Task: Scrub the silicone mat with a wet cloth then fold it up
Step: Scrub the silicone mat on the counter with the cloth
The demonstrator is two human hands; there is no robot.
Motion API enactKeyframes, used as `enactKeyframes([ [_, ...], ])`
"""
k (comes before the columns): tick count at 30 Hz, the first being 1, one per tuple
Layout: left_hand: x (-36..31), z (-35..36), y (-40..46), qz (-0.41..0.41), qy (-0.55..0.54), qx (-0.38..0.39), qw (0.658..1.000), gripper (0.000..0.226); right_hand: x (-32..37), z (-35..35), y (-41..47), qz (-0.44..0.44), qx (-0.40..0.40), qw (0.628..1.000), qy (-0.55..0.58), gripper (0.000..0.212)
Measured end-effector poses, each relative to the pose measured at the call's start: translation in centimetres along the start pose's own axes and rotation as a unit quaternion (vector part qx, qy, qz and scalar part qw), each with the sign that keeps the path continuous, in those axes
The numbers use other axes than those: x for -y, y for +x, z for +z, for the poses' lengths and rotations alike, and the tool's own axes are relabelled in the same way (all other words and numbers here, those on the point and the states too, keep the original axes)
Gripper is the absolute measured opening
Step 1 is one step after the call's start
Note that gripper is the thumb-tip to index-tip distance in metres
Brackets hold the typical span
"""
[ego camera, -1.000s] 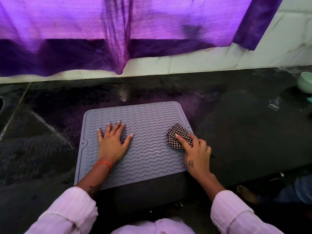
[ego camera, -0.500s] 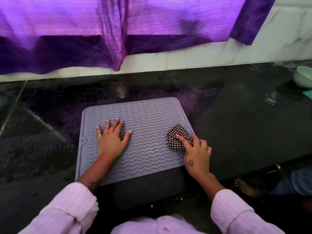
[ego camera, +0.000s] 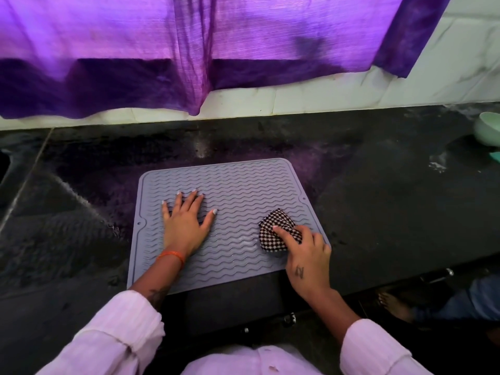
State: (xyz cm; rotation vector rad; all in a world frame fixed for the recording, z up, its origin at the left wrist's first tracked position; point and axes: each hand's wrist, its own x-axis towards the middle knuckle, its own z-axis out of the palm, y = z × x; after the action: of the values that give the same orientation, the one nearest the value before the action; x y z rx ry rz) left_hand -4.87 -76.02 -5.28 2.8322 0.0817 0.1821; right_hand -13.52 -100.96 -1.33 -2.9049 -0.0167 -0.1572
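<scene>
On the far left we see the dark, wet-looking tabletop [ego camera: 378, 212], its surface speckled and tinted purple where light falls through the purple curtain [ego camera: 135, 50] hanging above the white tiled wall [ego camera: 460, 63]. Moving right, we come to the grey silicone mat [ego camera: 238, 180], lying flat and unfolded on the tabletop, its near edge reaching the tabletop's front edge. Its surface is ridged in wavy lines, and a small hole shows on each of its left and right borders.

Our left hand [ego camera: 184, 226] lies palm down on the left half of the mat, fingers straight and spread, pressing it flat; it grips nothing. An orange band [ego camera: 171, 256] circles that wrist, and a pale pink sleeve [ego camera: 108, 334] covers the forearm below it.

Further right, near the mat's right edge, sits the checked black-and-white cloth [ego camera: 273, 234], bunched into a wad and resting on the mat. Our right hand [ego camera: 308, 255] holds it: the forefinger stretches across the top of the wad while the other fingers curl around its right side. A small dark mark shows on the back of this hand.

At the far right edge of the view, a pale green bowl [ego camera: 487, 128] stands on the tabletop, well apart from the mat. Below the tabletop's edge on the right, we make out a bare foot [ego camera: 392, 304] on the floor.
</scene>
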Motion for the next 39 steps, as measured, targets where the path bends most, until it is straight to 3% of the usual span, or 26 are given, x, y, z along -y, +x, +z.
enactKeyframes([
  [5, 0.1, 0.2, 0.0, 0.001, 0.004, -0.002, 1.0, 0.065, 2.7, 0.8, -1.6, -0.053, -0.011, 0.998, -0.042, 0.065],
  [8, 0.1, 0.2, 0.0, 0.003, 0.002, -0.003, 1.0, 0.065, 2.5, 0.6, -1.1, -0.056, 0.028, 0.995, -0.072, 0.069],
  [13, 0.1, 0.2, 0.0, 0.003, -0.004, -0.005, 1.0, 0.064, 4.1, 0.3, -0.6, -0.055, 0.04, 0.997, -0.023, 0.067],
  [17, 0.2, 0.1, -0.2, 0.005, -0.006, -0.009, 1.0, 0.063, 5.7, 0.9, -2.0, -0.117, 0.056, 0.984, -0.12, 0.072],
  [20, 0.2, 0.0, -0.3, 0.007, -0.012, -0.01, 1.0, 0.062, 5.2, 0.6, -1.0, -0.127, 0.085, 0.982, -0.11, 0.071],
  [24, 0.3, -0.3, -0.4, 0.009, -0.031, -0.016, 0.999, 0.06, 5.7, 0.4, 0.1, -0.09, 0.094, 0.992, 0.009, 0.055],
  [28, 0.2, -0.6, -0.6, 0.01, -0.066, -0.026, 0.997, 0.054, 7.1, 0.7, -1.7, -0.143, 0.062, 0.986, -0.057, 0.056],
  [33, 1.2, -1.7, -0.8, 0.025, -0.132, -0.036, 0.99, 0.046, 6.4, 0.8, 0.4, -0.147, 0.1, 0.984, -0.005, 0.057],
  [36, 2.9, -2.7, -1.3, 0.012, -0.122, -0.061, 0.991, 0.044, 7.9, 0.7, 0.5, -0.126, 0.09, 0.987, 0.037, 0.053],
  [39, 4.7, -3.7, -2.1, -0.024, -0.104, -0.086, 0.991, 0.043, 9.2, 2.0, -1.3, -0.174, 0.075, 0.981, -0.025, 0.052],
])
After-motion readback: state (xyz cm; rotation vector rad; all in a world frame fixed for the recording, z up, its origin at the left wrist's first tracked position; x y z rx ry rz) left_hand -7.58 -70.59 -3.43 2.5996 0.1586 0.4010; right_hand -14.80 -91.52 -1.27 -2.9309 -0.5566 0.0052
